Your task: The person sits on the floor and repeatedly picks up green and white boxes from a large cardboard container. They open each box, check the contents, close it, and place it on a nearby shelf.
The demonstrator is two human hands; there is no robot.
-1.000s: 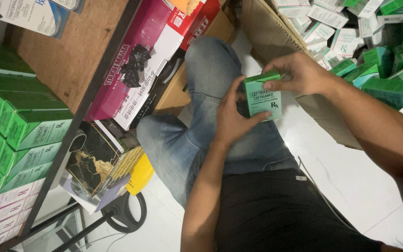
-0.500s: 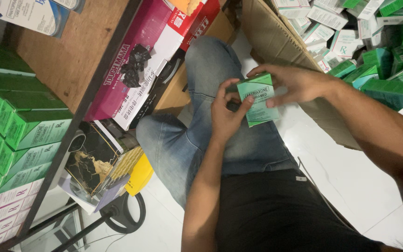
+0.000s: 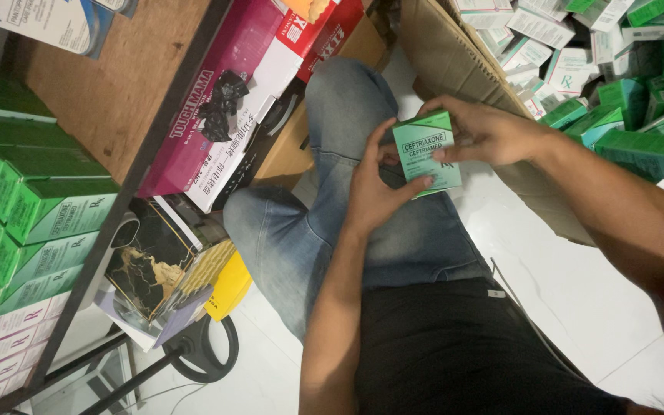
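Note:
A small green and pale carton is held above my bent knee in jeans. My left hand grips its lower left corner, thumb under the bottom edge and fingers along the side. My right hand holds the carton's top and right side from behind. Both hands are shut on this one carton, its printed face turned up toward me.
A large cardboard box at upper right holds several green and white cartons. On the left, a wooden shelf carries stacked green cartons. Pink and red boxes and a dark printed box lie beside my leg on white floor tiles.
The carton has been turned in my hands, so its printed face now shows flat. My left hand slid down to the lower corner.

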